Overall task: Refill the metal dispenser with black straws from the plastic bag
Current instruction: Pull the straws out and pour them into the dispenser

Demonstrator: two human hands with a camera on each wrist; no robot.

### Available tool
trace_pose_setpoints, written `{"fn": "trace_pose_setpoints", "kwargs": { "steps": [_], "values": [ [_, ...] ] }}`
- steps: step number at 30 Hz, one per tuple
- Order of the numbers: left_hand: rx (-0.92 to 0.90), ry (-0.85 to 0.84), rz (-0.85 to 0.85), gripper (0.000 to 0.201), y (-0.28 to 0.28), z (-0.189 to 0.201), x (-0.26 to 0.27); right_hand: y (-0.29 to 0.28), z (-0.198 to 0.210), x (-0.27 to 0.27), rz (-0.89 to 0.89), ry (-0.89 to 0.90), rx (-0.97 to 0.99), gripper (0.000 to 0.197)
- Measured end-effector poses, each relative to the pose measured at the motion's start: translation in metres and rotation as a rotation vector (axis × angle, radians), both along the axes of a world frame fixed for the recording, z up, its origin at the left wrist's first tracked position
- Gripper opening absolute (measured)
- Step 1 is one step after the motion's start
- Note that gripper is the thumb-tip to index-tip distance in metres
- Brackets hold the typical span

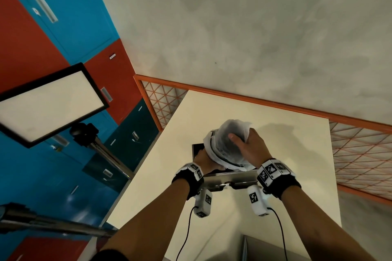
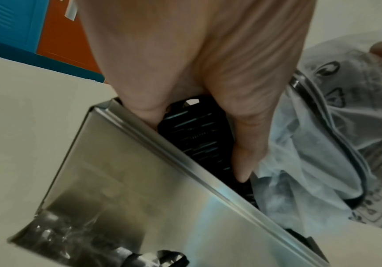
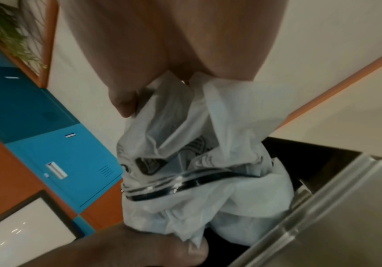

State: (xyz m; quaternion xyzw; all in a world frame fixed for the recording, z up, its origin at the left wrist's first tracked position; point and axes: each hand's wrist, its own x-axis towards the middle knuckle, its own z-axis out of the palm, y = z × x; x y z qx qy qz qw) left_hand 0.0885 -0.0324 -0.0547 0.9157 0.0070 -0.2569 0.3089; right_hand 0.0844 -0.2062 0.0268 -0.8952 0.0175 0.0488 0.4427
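The metal dispenser (image 1: 233, 178) stands open-topped on the cream table (image 1: 286, 176). My right hand (image 1: 244, 142) grips the upper, bunched end of the white printed plastic bag (image 1: 227, 140) and holds it upended over the box. In the right wrist view the bag (image 3: 185, 162) hangs from my right hand (image 3: 167, 86) with its lower end inside the dispenser (image 3: 334, 207). My left hand (image 2: 197, 150) reaches into the dispenser (image 2: 128, 180), thumb and fingers curled around a bundle of black straws (image 2: 192, 126) beside the bag (image 2: 322, 144). Most of the straws are hidden.
A lit panel (image 1: 48, 104) on a stand and a tripod pole (image 1: 42, 222) are left of the table. Blue and red lockers (image 1: 63, 27) are beyond them. An orange lattice railing (image 1: 360, 154) runs along the table's far and right sides. A grey box (image 1: 275, 250) sits at the near edge.
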Motion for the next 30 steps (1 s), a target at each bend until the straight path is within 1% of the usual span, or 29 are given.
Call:
{"fn": "trace_pose_setpoints", "kwargs": {
  "steps": [2, 3, 5, 6, 8, 10, 11, 13, 14, 15, 19, 23, 25, 30],
  "values": [
    [-0.045, -0.006, 0.03, 0.054, 0.004, -0.014, 0.004, 0.005, 0.005, -0.002, 0.015, -0.029, 0.001, 0.052],
    [-0.057, -0.017, 0.027, 0.048, 0.003, -0.018, 0.006, 0.005, 0.008, -0.001, 0.013, -0.041, -0.014, 0.052],
    [-0.055, -0.04, 0.009, 0.034, 0.003, 0.003, -0.002, 0.007, 0.008, 0.001, 0.002, -0.051, -0.044, 0.053],
    [-0.07, -0.069, 0.02, 0.03, 0.0, 0.015, -0.007, 0.007, 0.008, 0.002, -0.006, -0.053, -0.048, 0.054],
    [-0.1, -0.108, 0.061, 0.03, -0.001, 0.022, -0.011, 0.007, 0.008, 0.002, -0.02, -0.066, -0.043, 0.053],
    [-0.101, -0.139, 0.081, 0.028, -0.002, 0.024, -0.013, 0.004, 0.008, 0.003, -0.051, -0.08, -0.044, 0.049],
    [-0.123, -0.14, 0.105, 0.03, -0.003, 0.026, -0.015, 0.001, 0.006, 0.004, -0.08, -0.072, -0.05, 0.046],
    [-0.188, -0.149, 0.159, 0.048, -0.001, 0.024, -0.018, -0.008, 0.001, 0.006, -0.145, -0.023, -0.064, 0.043],
    [-0.199, -0.157, 0.156, 0.057, 0.001, 0.023, -0.019, -0.013, -0.002, 0.007, -0.166, 0.002, -0.076, 0.043],
    [-0.19, -0.154, 0.137, 0.06, 0.002, 0.021, -0.02, -0.018, -0.004, 0.007, -0.177, 0.023, -0.092, 0.045],
    [-0.122, -0.123, 0.12, 0.056, 0.007, 0.013, -0.023, -0.027, -0.007, 0.007, -0.141, 0.039, -0.147, 0.05],
    [-0.024, -0.092, 0.068, 0.051, 0.01, 0.008, -0.025, -0.024, 0.001, 0.005, -0.094, -0.046, -0.15, 0.043],
    [-0.012, -0.095, 0.058, 0.05, 0.009, 0.008, -0.025, -0.023, 0.006, 0.002, -0.087, -0.051, -0.132, 0.043],
    [-0.045, -0.13, 0.051, 0.05, 0.008, 0.008, -0.025, -0.022, 0.002, 0.006, -0.1, 0.001, -0.114, 0.045]
  ]
}}
